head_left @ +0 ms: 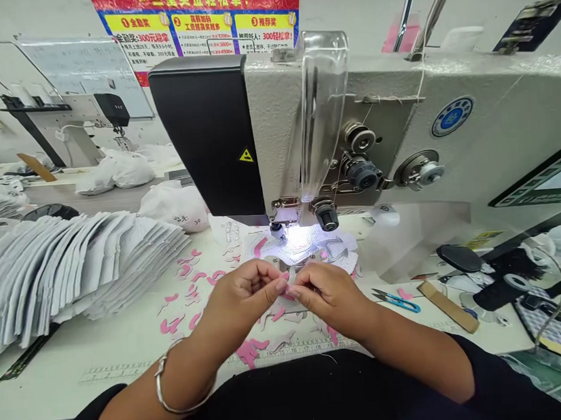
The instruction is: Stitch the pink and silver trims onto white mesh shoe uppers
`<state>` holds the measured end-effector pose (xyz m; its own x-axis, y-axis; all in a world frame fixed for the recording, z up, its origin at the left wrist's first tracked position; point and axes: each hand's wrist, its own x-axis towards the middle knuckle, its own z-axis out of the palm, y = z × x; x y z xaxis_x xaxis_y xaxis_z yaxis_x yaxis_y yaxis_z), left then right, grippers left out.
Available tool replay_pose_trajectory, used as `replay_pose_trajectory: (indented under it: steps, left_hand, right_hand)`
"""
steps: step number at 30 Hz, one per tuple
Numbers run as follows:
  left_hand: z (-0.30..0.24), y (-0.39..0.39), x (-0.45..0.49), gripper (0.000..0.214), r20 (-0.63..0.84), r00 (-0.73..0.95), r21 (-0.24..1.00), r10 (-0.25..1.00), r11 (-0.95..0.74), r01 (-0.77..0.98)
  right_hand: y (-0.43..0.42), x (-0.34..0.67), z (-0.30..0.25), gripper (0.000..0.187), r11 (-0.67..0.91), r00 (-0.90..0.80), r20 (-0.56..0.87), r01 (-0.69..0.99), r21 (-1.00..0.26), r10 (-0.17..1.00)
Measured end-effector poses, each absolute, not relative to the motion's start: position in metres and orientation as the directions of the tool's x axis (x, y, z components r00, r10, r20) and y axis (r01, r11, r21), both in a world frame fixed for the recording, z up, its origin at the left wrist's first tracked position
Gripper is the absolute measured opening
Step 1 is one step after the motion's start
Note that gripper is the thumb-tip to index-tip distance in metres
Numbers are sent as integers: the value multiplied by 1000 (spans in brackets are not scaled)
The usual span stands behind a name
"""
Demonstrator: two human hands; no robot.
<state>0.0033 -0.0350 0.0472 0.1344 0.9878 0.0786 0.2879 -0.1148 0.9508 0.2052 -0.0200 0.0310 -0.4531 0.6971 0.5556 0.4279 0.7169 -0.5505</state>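
Note:
My left hand (247, 294) and my right hand (329, 295) meet in front of the sewing machine's needle area (281, 232). Thumb and fingers of each are pinched on a small pale and pink cut piece (291, 277) between them; the fingertips hide most of it. Just behind, under the machine's lamp, lies a white textured sheet (305, 241). Pink cut pieces (251, 350) and grey-white ones (282, 340) are scattered on the table around my hands.
A fanned stack of white cut panels (77, 271) fills the left side, with a white bag (174, 206) behind it. To the right lie blue thread snips (397, 300), a brown strip (448, 306) and a black thread spool (501, 291). A ruler scale (311, 347) runs along the table's front.

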Motion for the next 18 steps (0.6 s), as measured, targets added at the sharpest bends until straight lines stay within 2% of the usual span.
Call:
replay_pose_trajectory:
  steps: [4,7,12,18]
  left_hand:
    - [70,-19,-2,29,137,13,924,990,-133,360]
    - [80,-8,5,28,158,-32,910,987,-133,392]
    - [76,6,18,22,70,-11,893,998,-58,446]
    - [64,16,15,28,79,-14,897,997,-65,438]
  right_hand:
    - [-1,217,31,12,778,-373,740,545,-312,559]
    - [11,220,25,20,760,-429,726,620,-196,538]
    - [20,217,8,21,761,-437,744,633,-145,505]
    - [21,214,3,22,762,-388,782,627,-164,488]
